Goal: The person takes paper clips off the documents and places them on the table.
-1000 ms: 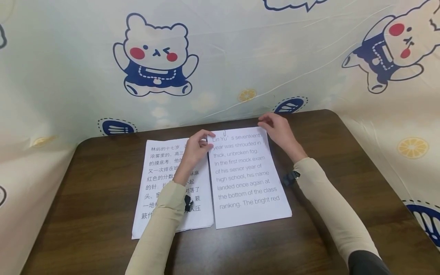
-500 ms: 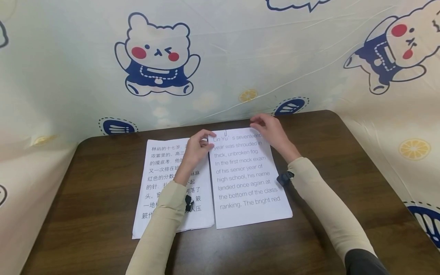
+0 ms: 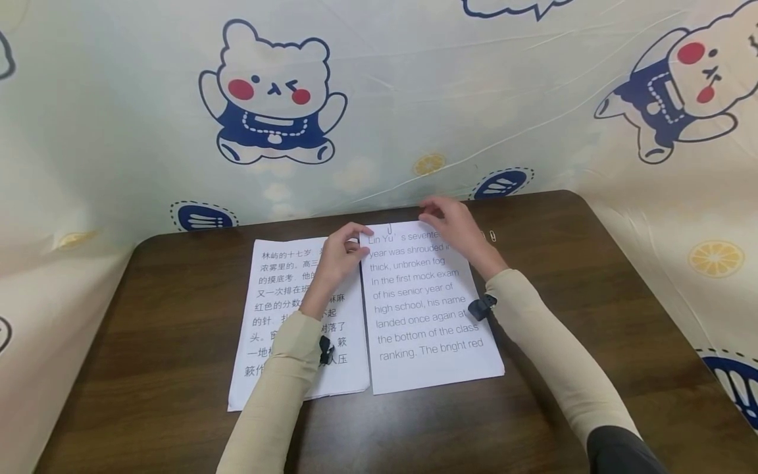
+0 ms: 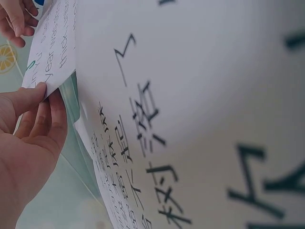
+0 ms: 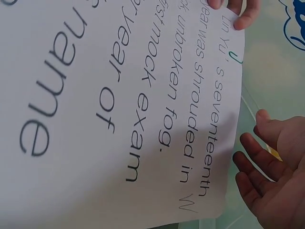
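Note:
My left hand [image 3: 339,258] pinches the top left corner of an English-printed sheet [image 3: 435,368] between thumb and fingers, as the left wrist view shows. A green paper clip [image 5: 234,57] sits on that sheet's top edge. My right hand [image 3: 453,227] is over the top right part of the sheet, to the right of the clip. In the right wrist view its fingers [image 5: 250,183] are loosely bent, with nothing between them, just off the sheet's top edge. A stack of Chinese-printed sheets [image 3: 239,388] lies to the left, partly covered by my left hand and forearm.
Small loose paper clips [image 3: 493,235] lie on the dark brown wooden table [image 3: 592,276], right of my right hand, partly hidden by it. A pale curtain [image 3: 385,118] with cartoon bears hangs behind the table and along its sides.
My right hand has moved left along the sheet's top edge, toward the green paper clip. Loose paper clips have come into view behind it. My left hand keeps its pinch on the corner.

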Tool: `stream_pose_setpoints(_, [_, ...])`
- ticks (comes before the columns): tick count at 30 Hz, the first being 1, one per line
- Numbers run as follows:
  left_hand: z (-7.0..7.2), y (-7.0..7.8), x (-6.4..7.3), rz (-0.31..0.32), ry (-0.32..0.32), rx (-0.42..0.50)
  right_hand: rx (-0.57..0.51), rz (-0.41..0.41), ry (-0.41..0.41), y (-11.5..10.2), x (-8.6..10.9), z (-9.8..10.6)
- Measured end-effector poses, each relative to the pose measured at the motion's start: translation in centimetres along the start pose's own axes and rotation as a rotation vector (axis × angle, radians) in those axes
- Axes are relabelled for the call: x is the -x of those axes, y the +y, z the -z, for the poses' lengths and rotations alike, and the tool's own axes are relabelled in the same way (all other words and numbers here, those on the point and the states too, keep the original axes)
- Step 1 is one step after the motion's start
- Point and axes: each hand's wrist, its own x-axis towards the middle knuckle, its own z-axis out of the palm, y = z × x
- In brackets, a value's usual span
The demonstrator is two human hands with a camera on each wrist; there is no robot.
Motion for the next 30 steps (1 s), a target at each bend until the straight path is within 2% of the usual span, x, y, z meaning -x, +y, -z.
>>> stream_pose_setpoints(13, [0.0, 0.3, 0.2, 0.01, -0.005, 0.006, 0.023, 0.01, -0.037, -0.6, -0.4, -0.9])
stream_pose_setpoints(25, [0.0, 0.4, 0.2, 0.001, -0.005, 0.009, 0.11, 0.106, -0.175, -1.8, -0.7, -2.0])
stream_pose_setpoints(30, [0.0, 0.4, 0.2, -0.006, -0.009, 0.005, 0.143, 0.135, -0.202, -2.0, -0.6, -2.6])
